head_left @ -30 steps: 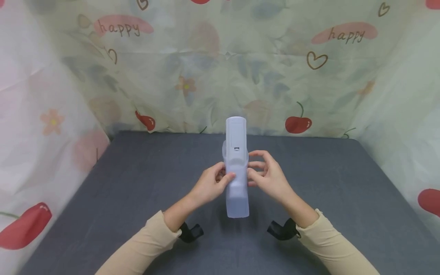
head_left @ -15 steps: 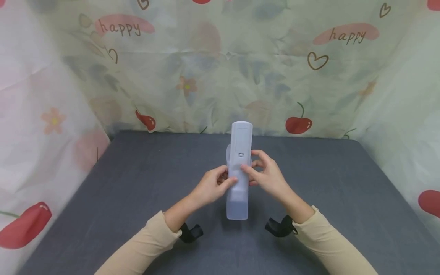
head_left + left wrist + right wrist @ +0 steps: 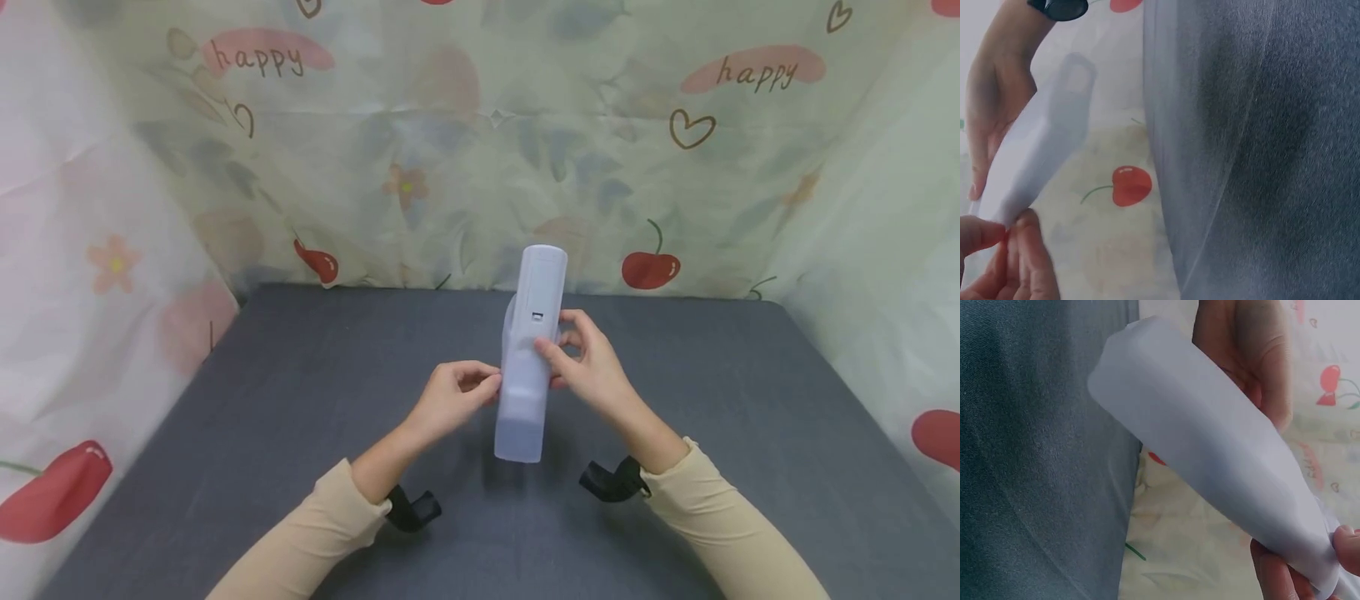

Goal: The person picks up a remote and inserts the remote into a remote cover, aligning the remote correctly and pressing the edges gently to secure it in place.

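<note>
White, smooth and narrow, a handheld device (image 3: 542, 287) stands between the two hands, raised off the dark grey table (image 3: 315, 358) with a soft shadow beneath it. Its upper end leans a little toward the right, and a small dark slot shows midway along the face turned to the head camera; below that slot the body swells, then runs down to a translucent, blunt lower end. Along its left side a thin translucent edge (image 3: 509, 321) sticks out. On the right, the person's right hand (image 3: 595, 367) grips the middle of the body, thumb laid across the near face just under the slot, fingers wrapped behind the right side. Lower down on the left, the left hand (image 3: 450, 396) pinches at the side edge with thumb and fingertips, though the head view is too coarse to say whether they have hold of the body itself or of that thin edge. From the left wrist, the thumb and a finger of that hand meet at the device's near corner, the right hand beyond it. Cream sleeves (image 3: 333, 508) cover both forearms, and a black bracket (image 3: 617, 479) juts from beneath the right wrist. Behind the table hangs a curtain (image 3: 495, 92) printed with cherries, hearts and the word "happy".
</note>
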Demonstrator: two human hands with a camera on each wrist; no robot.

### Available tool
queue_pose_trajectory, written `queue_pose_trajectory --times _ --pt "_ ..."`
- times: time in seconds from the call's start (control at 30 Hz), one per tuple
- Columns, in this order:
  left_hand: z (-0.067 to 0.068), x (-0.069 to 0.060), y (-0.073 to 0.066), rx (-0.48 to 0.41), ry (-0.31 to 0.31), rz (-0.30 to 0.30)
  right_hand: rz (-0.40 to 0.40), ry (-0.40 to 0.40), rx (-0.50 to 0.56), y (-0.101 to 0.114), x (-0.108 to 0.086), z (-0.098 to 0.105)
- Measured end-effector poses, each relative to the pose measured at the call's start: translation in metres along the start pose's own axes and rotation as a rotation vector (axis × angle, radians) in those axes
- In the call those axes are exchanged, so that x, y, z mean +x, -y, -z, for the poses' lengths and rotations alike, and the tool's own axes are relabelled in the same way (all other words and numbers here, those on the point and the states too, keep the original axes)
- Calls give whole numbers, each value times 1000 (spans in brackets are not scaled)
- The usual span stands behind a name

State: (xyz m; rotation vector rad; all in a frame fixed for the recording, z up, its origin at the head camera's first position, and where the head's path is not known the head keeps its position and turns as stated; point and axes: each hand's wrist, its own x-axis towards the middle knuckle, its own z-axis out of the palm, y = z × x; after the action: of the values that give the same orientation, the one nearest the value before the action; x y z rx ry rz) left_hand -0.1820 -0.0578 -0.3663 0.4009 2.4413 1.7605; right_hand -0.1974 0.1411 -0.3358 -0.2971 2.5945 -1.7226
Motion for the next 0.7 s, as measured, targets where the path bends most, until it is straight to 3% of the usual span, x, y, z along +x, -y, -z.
queue_pose_trajectory --times 0.3,0.5,0.7 --pt "-6 -1 -3 -40 -158 -75 23 47 7 -2 -1 -1" --pt "-8 -2 -5 -41 -204 -77 20 66 20 -4 -3 -2" --pt "-10 -1 -5 -41 -211 -61 20 80 7 -4 -5 -2"
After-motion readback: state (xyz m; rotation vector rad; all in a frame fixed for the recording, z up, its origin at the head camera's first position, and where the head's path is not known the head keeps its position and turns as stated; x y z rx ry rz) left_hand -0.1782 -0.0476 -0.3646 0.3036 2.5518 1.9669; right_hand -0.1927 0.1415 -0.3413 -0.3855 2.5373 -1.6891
